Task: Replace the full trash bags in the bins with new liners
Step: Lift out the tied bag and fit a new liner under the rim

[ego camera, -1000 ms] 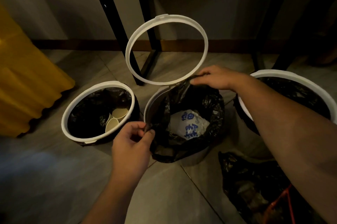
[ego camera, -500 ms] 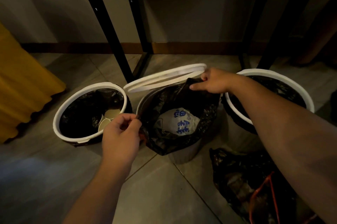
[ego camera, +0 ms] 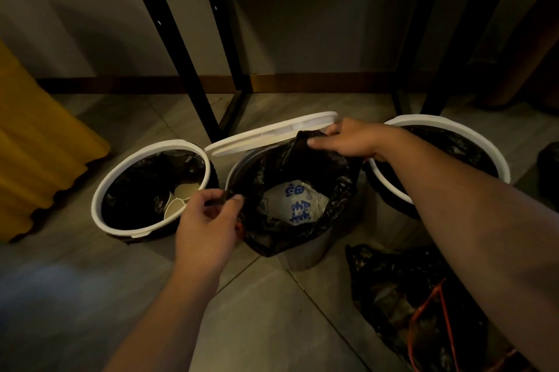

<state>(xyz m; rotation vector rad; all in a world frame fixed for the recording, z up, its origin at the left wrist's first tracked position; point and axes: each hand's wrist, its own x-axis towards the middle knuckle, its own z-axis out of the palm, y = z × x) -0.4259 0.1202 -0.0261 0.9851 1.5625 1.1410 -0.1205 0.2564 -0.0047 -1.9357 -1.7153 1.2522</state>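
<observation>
- Left grip (ego camera: 208,217): thumb and fingers are closed in a pinch on the near-left edge of the black liner (ego camera: 290,160).
- Right grip (ego camera: 348,137): fingers are curled and pinch the far-right edge of the same liner, holding it above the rim.
- The liner sits in the middle bin (ego camera: 308,250), between the two grips, with its mouth spread open. Its near edge drapes over the bin's front wall, below and right of the left grip.
- Inside the liner, lower than both grips: a white packet (ego camera: 296,199) with blue print.
- White ring (ego camera: 266,135): tilted, just beyond the liner. Its right end is at the right grip; I cannot tell whether the fingers hold it.
- Left bin (ego camera: 99,199): just left of the left grip, with a white rim and a black lining. Paper cups (ego camera: 178,202) lie inside.
- Right bin (ego camera: 453,123): right of the right grip, partly behind the forearm, with a white rim and a black lining. Its contents are too dark to read.
- On the floor (ego camera: 257,311), nearer than the right forearm: a crumpled black bag (ego camera: 408,296) with an orange-red cord (ego camera: 444,320).
- Beyond both grips: black frame legs (ego camera: 181,54) against the wall.
- Far left of the left grip: a yellow object (ego camera: 36,144).
</observation>
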